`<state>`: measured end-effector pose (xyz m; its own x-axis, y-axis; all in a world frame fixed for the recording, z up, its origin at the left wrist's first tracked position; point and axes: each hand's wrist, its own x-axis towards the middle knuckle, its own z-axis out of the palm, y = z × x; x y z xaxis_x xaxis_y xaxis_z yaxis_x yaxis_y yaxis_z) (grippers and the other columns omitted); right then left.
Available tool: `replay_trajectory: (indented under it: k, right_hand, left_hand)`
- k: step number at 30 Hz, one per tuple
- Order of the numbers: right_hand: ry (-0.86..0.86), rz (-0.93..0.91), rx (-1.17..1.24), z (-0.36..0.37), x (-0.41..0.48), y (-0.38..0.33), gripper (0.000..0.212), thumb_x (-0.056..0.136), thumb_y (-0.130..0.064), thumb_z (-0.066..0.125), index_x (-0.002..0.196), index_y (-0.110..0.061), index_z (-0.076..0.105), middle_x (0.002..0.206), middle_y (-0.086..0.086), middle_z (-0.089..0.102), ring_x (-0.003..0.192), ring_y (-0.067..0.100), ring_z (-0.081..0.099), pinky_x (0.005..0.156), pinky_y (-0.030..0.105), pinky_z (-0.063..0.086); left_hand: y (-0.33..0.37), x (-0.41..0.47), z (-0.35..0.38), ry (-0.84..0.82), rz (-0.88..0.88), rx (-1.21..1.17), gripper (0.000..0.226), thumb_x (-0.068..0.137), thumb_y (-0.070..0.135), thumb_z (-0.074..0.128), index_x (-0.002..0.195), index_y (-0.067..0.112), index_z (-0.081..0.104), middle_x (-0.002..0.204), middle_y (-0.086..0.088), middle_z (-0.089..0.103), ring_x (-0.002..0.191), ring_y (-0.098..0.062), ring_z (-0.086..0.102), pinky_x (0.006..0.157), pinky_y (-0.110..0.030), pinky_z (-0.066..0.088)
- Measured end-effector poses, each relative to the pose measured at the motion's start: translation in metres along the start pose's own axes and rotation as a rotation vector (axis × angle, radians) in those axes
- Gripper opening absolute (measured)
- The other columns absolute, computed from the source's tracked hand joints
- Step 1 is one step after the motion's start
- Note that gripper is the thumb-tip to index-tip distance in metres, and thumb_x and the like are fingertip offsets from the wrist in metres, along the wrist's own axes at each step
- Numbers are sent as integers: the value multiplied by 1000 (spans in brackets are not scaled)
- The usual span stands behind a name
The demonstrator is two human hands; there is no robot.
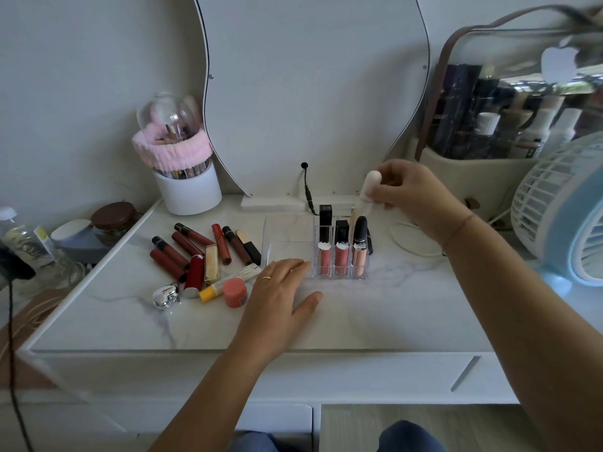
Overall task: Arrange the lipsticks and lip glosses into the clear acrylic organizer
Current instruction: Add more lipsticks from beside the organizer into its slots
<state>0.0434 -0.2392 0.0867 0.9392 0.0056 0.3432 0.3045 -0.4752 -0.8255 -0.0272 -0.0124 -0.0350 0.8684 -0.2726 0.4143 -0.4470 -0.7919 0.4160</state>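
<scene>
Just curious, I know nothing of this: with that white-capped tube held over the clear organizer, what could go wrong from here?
The tube, pinched near its cap by the right grip, may tip the crowded lipsticks below as it goes in. The organizer could slide, since the left grip only rests at its front. Round tubes in the loose pile might roll.

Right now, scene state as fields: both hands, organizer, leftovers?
left hand: open, flat on the table, fingertips by the front edge of the organizer
right hand: pinches a white-capped gloss above the organizer's back right
organizer: three pink glosses in front, dark lipsticks behind, left part bare
loose pile: lipsticks and glosses lying left of the organizer
</scene>
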Motion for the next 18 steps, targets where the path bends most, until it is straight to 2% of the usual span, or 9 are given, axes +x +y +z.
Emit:
replay_trajectory:
  k: [4,8,10,14,18]
  right_hand:
    - [-89,-156,-235,26,-1,-17,13,83,-18,64,96,-17,66,81,-9,66,69,3,60,62,9,48]
    - [-184,-194,-373,42,0,-12,15,81,-21,69,95,-15,69,84,-3,69,79,11,65,78,26,55]
    - [-210,-191,-420,47,1,-7,19,80,-23,71,97,-14,70,87,-2,70,82,14,65,81,32,55]
    - [-227,-193,-476,55,0,0,20,78,-24,72,96,-16,70,83,-5,68,80,15,65,83,38,54]
    - [-237,-198,-524,58,0,4,23,75,-26,74,95,-18,68,80,-10,65,82,15,64,91,42,49]
  left_hand:
    - [0,0,0,0,-10,-3,51,91,45,48,137,23,41,140,7,42,132,-12,29,108,-22,17]
    - [-1,0,1,2,-5,-3,51,91,45,47,136,23,42,139,7,42,131,-12,29,108,-22,17]
    - [-1,0,1,3,0,-4,51,91,45,47,136,23,42,139,7,43,131,-12,29,108,-22,17]
    - [-1,1,1,6,-1,-7,50,91,45,47,136,24,41,140,7,42,131,-11,29,107,-22,17]
    - [0,0,1,5,-3,-15,50,91,44,48,136,24,42,140,6,43,132,-13,30,110,-28,23]
